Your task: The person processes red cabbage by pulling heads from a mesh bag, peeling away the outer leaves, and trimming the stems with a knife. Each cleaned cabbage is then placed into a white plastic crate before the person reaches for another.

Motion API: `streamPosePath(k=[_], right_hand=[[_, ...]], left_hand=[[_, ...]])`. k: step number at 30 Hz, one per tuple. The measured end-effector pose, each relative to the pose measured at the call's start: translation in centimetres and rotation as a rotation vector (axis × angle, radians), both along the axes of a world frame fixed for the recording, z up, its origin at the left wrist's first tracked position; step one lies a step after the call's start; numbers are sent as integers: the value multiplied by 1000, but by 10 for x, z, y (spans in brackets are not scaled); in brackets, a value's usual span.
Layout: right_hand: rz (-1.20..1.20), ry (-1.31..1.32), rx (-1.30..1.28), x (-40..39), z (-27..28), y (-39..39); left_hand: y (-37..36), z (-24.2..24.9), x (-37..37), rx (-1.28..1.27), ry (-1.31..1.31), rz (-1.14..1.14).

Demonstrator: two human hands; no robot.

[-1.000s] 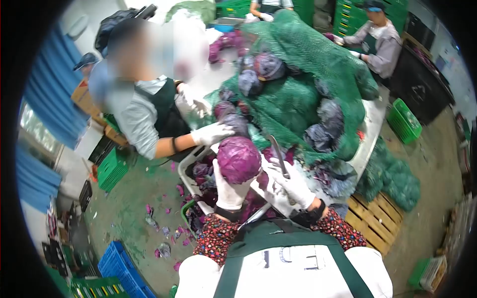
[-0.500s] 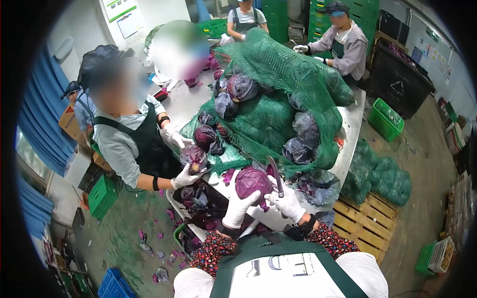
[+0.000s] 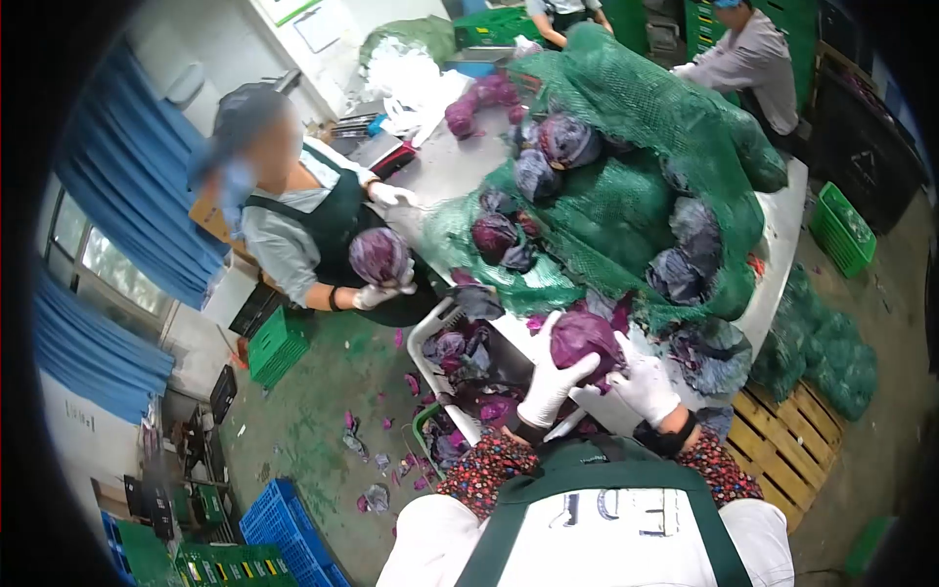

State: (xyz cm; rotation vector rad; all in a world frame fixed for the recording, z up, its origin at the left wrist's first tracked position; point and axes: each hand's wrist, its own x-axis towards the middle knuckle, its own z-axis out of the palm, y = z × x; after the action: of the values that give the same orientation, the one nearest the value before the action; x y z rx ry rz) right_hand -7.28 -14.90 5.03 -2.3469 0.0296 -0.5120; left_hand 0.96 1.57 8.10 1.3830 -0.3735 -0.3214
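A purple-red cabbage [image 3: 584, 344] is held above the table edge in front of me. My left hand [image 3: 554, 380] is closed around its left side and underside, thumb across the front. My right hand [image 3: 644, 387] is closed against the cabbage's lower right side. The knife that showed in this hand a moment ago is mostly hidden now by the fingers and the cabbage. Just beyond lie loose outer leaves [image 3: 709, 357]. Below and to the left stands a white crate [image 3: 423, 344] with cabbage leaves in it.
A green mesh sack [image 3: 626, 225] spilling cabbages covers much of the metal table [image 3: 782, 240]. At left, a co-worker [image 3: 318, 225] holds another cabbage [image 3: 380, 256]; two more people work at the far side. A wooden pallet [image 3: 782, 440] with full sacks is at right. Leaves litter the floor.
My view has swung left, so the scene sits further right. The knife blade, upright before, no longer shows. The co-worker at left has lifted their cabbage off the table edge towards their body.
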Motion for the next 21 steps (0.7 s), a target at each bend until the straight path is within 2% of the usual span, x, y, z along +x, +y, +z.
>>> streamPosePath(k=[1, 2, 4, 5, 6, 8, 10, 11, 14, 15, 16, 17, 19, 21], right_hand=[[-33, -84, -97, 2, 0, 5], [-26, -210, -197, 3, 3, 5], [-107, 9, -75, -3, 16, 6], [-200, -65, -93, -1, 15, 2], [-271, 8, -87, 3, 19, -5], [-362, 127, 91, 7, 29, -25], [-365, 193, 153, 11, 22, -47], [-293, 305, 112, 12, 22, -53], [-180, 294, 65, 6, 25, -37], [-97, 335, 222, 6, 38, -31], [-18, 178, 432, 8, 31, -24], [31, 216, 470, 7, 49, -18], [100, 206, 502, 5, 67, -9], [113, 201, 604, 8, 61, -2]], left_hand=[[0, 11, -6, -98, 100, -12], [7, -15, 11, -68, 54, -56], [9, 28, -1, -112, 189, -74], [12, 41, -2, -104, 156, -117], [20, 29, 8, -107, 145, -207], [39, 12, 15, -222, 326, -311], [53, 8, 15, -249, 419, -341], [56, 13, 13, -282, 438, -345], [59, 20, 9, -264, 353, -345], [61, 15, 11, -290, 442, -350], [64, 11, 14, -314, 527, -351], [60, 3, 13, -487, 643, -265], [54, -4, 15, -781, 829, -533], [45, -9, 8, -962, 956, -563]])
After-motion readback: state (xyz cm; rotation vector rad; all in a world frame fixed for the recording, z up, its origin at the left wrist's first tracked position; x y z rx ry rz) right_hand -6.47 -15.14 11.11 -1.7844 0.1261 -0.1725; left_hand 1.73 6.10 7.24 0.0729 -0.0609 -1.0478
